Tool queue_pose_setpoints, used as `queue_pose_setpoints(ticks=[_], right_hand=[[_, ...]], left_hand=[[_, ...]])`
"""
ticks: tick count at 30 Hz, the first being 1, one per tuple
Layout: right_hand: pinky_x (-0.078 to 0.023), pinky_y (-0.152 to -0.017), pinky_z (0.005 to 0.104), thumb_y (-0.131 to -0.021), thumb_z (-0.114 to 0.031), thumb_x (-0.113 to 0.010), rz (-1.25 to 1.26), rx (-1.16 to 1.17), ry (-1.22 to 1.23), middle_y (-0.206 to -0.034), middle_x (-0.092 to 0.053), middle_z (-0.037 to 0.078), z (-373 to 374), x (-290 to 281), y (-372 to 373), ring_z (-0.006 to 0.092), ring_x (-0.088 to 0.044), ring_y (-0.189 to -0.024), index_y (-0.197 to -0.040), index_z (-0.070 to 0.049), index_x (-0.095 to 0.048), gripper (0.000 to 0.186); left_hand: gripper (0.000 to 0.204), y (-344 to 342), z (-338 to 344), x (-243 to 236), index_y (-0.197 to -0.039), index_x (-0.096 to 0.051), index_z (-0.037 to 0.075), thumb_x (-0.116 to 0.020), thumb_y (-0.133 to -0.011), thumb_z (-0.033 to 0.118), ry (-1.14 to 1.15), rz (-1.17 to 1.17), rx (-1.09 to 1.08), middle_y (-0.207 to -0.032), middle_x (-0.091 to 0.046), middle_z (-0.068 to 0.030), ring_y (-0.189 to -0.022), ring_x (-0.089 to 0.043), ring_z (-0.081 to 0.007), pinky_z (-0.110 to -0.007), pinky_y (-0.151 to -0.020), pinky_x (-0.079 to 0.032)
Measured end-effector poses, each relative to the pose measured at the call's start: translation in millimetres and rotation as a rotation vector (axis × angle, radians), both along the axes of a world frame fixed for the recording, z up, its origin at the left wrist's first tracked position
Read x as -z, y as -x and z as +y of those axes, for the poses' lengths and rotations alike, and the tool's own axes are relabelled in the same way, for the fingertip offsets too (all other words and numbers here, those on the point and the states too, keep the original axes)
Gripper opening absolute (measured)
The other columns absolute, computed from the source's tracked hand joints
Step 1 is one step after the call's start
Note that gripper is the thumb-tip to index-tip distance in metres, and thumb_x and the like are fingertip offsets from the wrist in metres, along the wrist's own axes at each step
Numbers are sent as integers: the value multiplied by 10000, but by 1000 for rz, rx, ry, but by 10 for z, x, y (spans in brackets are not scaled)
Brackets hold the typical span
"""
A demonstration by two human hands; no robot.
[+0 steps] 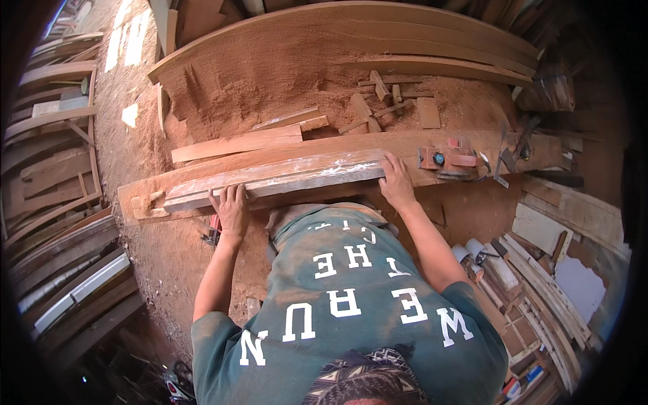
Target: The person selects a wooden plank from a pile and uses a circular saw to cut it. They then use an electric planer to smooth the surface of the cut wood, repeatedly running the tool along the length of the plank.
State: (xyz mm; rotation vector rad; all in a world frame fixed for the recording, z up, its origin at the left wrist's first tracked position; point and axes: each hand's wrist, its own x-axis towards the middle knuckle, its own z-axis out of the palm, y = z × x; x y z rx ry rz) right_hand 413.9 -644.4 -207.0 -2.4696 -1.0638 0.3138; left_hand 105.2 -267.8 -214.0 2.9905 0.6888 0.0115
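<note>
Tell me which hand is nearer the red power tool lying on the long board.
Right. The right hand, at the beam's right end, is just left of the red power tool; the left hand is much farther left.

L hand [231, 209] + R hand [398, 182] gripping long plank [297, 177], red power tool [463, 160] to R

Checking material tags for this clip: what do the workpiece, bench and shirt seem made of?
Workpiece: probably wood, given its long, squared shape; its whitish, streaky gloss may be coating. Bench: likely bare wood, dull and reddish-brown. Shirt: soft cloth, perhaps cotton, matt and draping.
</note>
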Motion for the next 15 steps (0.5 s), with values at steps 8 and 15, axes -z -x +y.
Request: queue_pose_setpoints(ticks=[8,15], right_hand=[[-501,-1050,480,-759,-80,-833,171,-133,93,-1241,-683,187,-74,-233,-310,406,-627,-1206,-1172,-3,-659,454],[-546,-966,398,-798,-173,-881,585,27,235,-1134,-769,170,71,-143,-986,281,-718,-1085,-1243,-10,-706,505]], left_hand=[[307,-119,7,-174,-1218,-673,109,-645,-912,110,118,91,20,-1168,-653,-77,-1251,-611,-288,-707,-1245,-183],[319,-613,325,-159,-1217,-676,104,-723,-939,253,295,212,5,-1232,-667,-108,-1309,-602,-313,-773,-1167,-273]])
